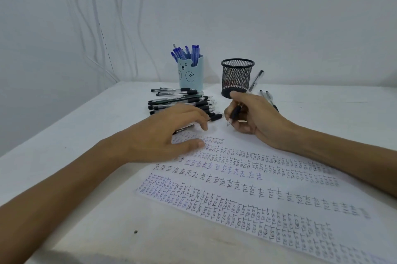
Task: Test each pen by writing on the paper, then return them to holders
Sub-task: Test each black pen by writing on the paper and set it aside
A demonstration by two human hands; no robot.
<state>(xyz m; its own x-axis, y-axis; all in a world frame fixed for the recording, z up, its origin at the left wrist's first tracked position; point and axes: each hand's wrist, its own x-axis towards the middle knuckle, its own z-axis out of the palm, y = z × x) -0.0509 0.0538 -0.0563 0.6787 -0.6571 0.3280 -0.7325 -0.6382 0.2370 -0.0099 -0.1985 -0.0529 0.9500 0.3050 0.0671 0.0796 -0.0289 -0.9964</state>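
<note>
At the centre of the frame, your right hand (255, 113) has its grip curled round a black pen (235, 113), tip down near the far edge of the paper (257, 188), which lies on the white surface (86, 156) covered in rows of "TEST". Left of it, your left hand (171, 132) keeps a wide, relaxed grip on nothing, fingers over the near edge of the pile of black pens (182, 100). Above them stand the blue bear holder (190, 74), with blue pens (184, 54) in it, and the black mesh holder (237, 78).

Paper (257, 199) on table (86, 134), lower right of frame. Pen pile (182, 100) at centre, behind paper. Bear holder (190, 74) behind pile, pens (184, 52) inside. Mesh holder (236, 78) to its right. Loose pens (267, 95) further right.
</note>
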